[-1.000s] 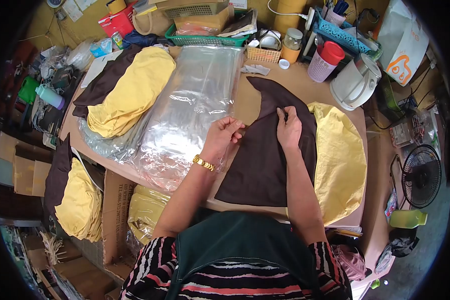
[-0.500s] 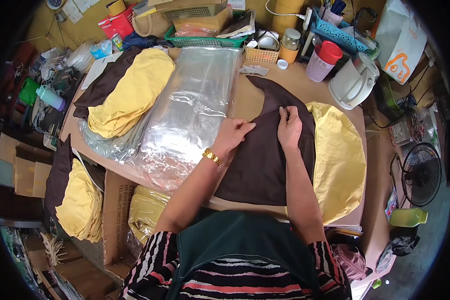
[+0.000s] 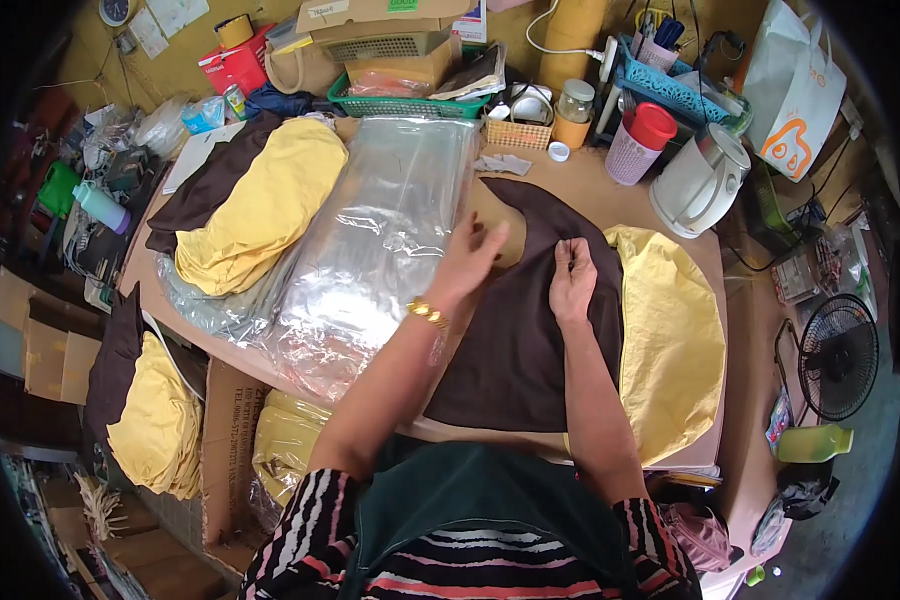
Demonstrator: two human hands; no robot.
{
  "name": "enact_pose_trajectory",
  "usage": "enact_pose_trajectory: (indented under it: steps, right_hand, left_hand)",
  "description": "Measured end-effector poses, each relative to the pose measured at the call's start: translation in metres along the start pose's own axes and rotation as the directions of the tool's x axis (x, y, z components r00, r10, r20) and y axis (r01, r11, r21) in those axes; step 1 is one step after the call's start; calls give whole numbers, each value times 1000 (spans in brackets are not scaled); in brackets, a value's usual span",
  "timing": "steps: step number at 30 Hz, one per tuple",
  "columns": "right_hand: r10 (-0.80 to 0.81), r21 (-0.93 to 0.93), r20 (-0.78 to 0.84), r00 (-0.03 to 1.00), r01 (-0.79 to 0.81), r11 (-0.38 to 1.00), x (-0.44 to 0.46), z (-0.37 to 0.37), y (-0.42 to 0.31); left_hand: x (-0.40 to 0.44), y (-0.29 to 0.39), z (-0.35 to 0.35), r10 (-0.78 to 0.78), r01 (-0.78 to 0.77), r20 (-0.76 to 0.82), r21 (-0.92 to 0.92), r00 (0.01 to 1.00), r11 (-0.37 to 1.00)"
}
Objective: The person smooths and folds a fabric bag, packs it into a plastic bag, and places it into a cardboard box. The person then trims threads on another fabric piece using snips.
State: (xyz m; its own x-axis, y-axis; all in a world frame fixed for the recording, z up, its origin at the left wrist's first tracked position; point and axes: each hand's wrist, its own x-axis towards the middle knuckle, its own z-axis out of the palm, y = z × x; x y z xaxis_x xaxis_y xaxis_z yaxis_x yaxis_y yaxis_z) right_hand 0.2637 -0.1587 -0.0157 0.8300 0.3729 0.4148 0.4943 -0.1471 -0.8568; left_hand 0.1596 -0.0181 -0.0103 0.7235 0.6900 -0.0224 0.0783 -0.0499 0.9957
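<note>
A dark brown piece of fabric (image 3: 510, 360) lies on the table in front of me, its pointed upper end curving to the left. Pinched fingers of my right hand (image 3: 573, 285) grip its upper right part, raising a small fold. My left hand (image 3: 473, 258) is just off the fabric's left edge, fingers apart and nothing in them. Yellow fabric (image 3: 675, 345) with a rounded outer edge lies along the brown fabric's right side. Left of my left hand is a stack of clear plastic bags (image 3: 375, 230).
Brown and yellow fabric pieces (image 3: 265, 205) are piled at the table's left, with another pile (image 3: 155, 410) lower down. A kettle (image 3: 700, 180), a red cup (image 3: 652, 126) and a green basket (image 3: 410, 105) line the back. A black fan (image 3: 838, 355) stands at right.
My left hand has let go of the brown fabric's left edge, and its fingers have spread. The right hand keeps its pinch. The whole view has shifted slightly.
</note>
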Motion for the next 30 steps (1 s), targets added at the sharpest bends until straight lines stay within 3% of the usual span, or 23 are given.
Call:
enact_pose_trajectory:
  steps: [1, 2, 3, 4, 5, 7, 8, 10, 11, 15, 18, 19, 20, 22, 24, 26, 27, 29, 30]
  right_hand:
    - [2, 33, -25, 1000, -2, 999, 0, 0, 6]
    - [4, 66, -52, 999, 0, 998, 2, -1, 9]
    - [0, 64, -57, 998, 4, 998, 5, -2, 13]
    - [47, 200, -129, 991, -20, 979, 6, -5, 17]
    - [103, 336, -189, 976, -34, 941, 7, -6, 22]
    - [195, 447, -238, 951, -71, 892, 13, -10, 36]
    - [224, 471, -250, 942, -84, 878, 17, -14, 42]
    - [247, 440, -316, 916, -89, 893, 24, -19, 52]
    - [281, 441, -297, 913, -130, 888, 28, -24, 63]
    - [289, 419, -263, 920, -160, 894, 30, -30, 63]
    - [213, 392, -305, 928, -81, 916, 28, -24, 45]
    - [248, 442, -267, 931, -110, 890, 27, -24, 49]
    - [248, 440, -264, 932, -113, 891, 24, -24, 46]
    - [264, 503, -258, 929, -104, 858, 21, -21, 35]
    - [244, 494, -252, 936, -93, 865, 15, -15, 26]
    - [197, 445, -230, 953, -77, 892, 7, -12, 19]
    - [201, 454, -172, 964, -103, 885, 1, -11, 18]
    - [160, 428, -99, 982, -103, 898, -7, -10, 14]
    - [145, 394, -88, 985, -100, 914, -7, -11, 10]
  left_hand:
    - [0, 3, 10, 4, -4, 2, -2, 1000, 1000]
    - [-1, 9, 19, 171, -171, 21, 236, 985, 957]
    - [-1, 13, 25, 323, -322, 78, 454, 943, 831]
    - [3, 8, 28, 324, -325, 81, 451, 942, 831]
    - [10, -5, 31, 343, -420, 244, 595, 907, 685]
    - [9, -21, 32, 276, -559, 490, 771, 827, 304]
    - [0, -20, 31, 276, -558, 489, 771, 827, 305]
    - [-28, -8, 28, 136, -451, 431, 872, 892, 193]
    - [-46, -5, 22, 67, -456, 452, 867, 890, 200]
    - [-142, 19, -30, -30, -630, 631, 776, 775, 28]
    - [-189, 44, -70, -5, -697, 699, 714, 715, 64]
    - [-185, 86, -81, -352, -597, 649, 760, 675, 257]
    - [-178, 110, -90, -649, -425, 573, 816, 501, 392]
    - [-159, 96, -102, -371, -272, 568, 747, 735, 606]
    - [-125, 87, -79, 69, -249, 365, 474, 929, 844]
    - [-84, 37, -36, 267, -288, 154, 138, 951, 948]
    - [-68, 30, -1, 318, -318, 22, 95, 948, 943]
    - [-53, 19, 33, 361, -357, -109, 51, 926, 933]
    - [-49, 17, 40, 312, -325, 95, 313, 945, 892]
